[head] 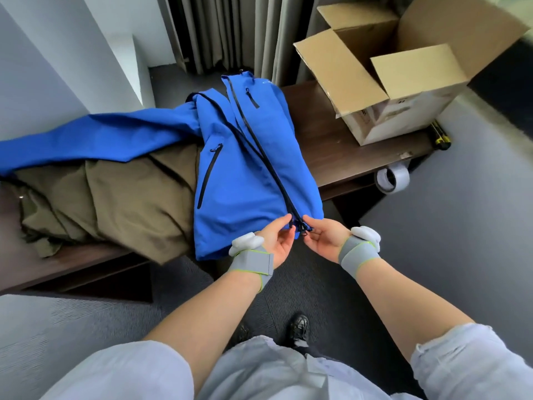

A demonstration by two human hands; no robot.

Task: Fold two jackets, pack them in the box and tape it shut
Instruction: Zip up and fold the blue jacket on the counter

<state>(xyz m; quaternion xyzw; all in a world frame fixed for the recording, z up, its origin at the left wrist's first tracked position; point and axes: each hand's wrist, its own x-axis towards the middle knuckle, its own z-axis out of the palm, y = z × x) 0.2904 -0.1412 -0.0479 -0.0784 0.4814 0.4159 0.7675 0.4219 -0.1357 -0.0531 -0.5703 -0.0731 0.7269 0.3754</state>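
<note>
A blue jacket point(248, 157) lies front-up on the dark wooden bench point(340, 145), one sleeve stretched out to the left. Its hem hangs over the bench's front edge. My left hand point(278, 238) pinches the hem just left of the black zipper's bottom end. My right hand point(321, 236) pinches the zipper's bottom end on the right side. Under the blue jacket, to the left, lies a crumpled olive jacket point(115, 203). An open cardboard box point(403, 73) stands at the bench's right end, flaps up. A tape roll point(393, 177) sits on the floor beside the bench.
Grey curtains point(230, 30) hang behind the bench, and a white wall point(57, 53) rises at the left. A yellow-black tool point(439, 137) lies by the box's base. Grey carpet point(447, 241) covers the floor, with my shoes point(298, 327) below my hands.
</note>
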